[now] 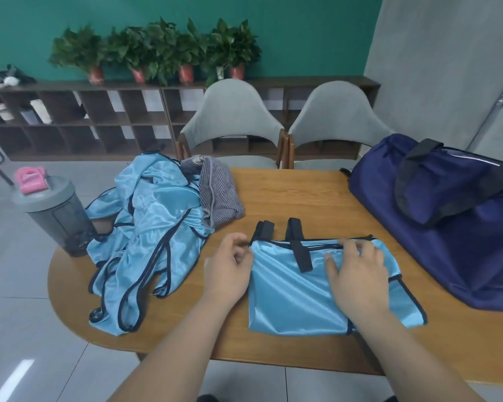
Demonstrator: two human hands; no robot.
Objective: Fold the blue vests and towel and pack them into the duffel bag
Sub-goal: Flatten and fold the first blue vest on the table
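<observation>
right hand (357, 271) is palm-down, fingers spread flat on the folded blue vest (296, 297), left hand (230, 266) is loosely curled at its 9 o'clock edge (can't tell if it's pinching), duffel bag (447, 216) at 2 o'clock.

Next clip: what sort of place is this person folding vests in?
Probably an office lounge or meeting room rather than a home: a wooden table with two grey chairs, low cubby shelving along a teal wall, and potted plants lined on top.
</observation>
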